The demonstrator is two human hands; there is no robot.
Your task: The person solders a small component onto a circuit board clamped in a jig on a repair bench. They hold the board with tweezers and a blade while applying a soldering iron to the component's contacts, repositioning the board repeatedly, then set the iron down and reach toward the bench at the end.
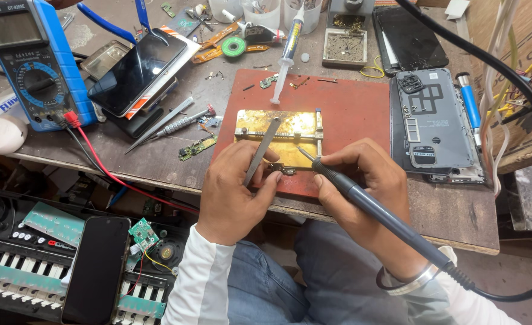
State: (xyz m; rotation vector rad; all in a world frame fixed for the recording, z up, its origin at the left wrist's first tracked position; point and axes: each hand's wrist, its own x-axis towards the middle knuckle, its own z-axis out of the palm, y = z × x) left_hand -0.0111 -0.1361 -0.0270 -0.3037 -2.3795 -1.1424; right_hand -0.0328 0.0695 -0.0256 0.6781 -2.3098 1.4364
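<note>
Soldering iron (362,201), slim grey, gripped by right hand (362,180); left hand (233,192) pinching steel tweezers (261,150).

The small part (289,171) pinched at the near edge of the red mat (362,108) is mostly covered by the fingers of the left hand (233,192) and right hand (362,186), too small to tell what it is. The tweezers (261,150) run down into the left palm, their lower end hidden. The soldering iron (374,207) tip is too fine to tell whether it touches the gold holder (293,129). The multimeter (34,60) at the workbench's far left corner is cut by the top edge, as are the cups (260,12). The keyboard (13,265) below runs off the left and bottom edges.
</note>
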